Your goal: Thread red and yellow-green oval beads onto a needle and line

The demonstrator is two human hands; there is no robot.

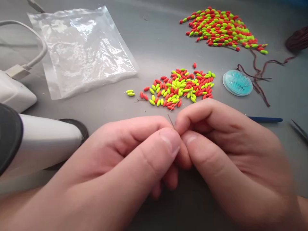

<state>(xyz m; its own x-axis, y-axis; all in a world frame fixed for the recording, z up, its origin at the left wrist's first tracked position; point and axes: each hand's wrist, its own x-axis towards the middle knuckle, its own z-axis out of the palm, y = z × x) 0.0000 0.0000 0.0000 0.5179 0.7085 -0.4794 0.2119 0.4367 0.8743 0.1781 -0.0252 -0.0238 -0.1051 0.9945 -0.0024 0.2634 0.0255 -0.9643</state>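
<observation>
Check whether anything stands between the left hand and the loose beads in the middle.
Nothing solid visible does. A thin, blurred strand shows ahead of the left hand, crossing the loose beads' near edge; grey tabletop lies between.

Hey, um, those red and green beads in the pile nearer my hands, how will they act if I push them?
The beads would probably roll or skid, being smooth-looking ovals on a flat grey tabletop. They'd likely scatter, as several already lie apart from the pile. Each seems light, looking tiny beside the left thumb.
</observation>
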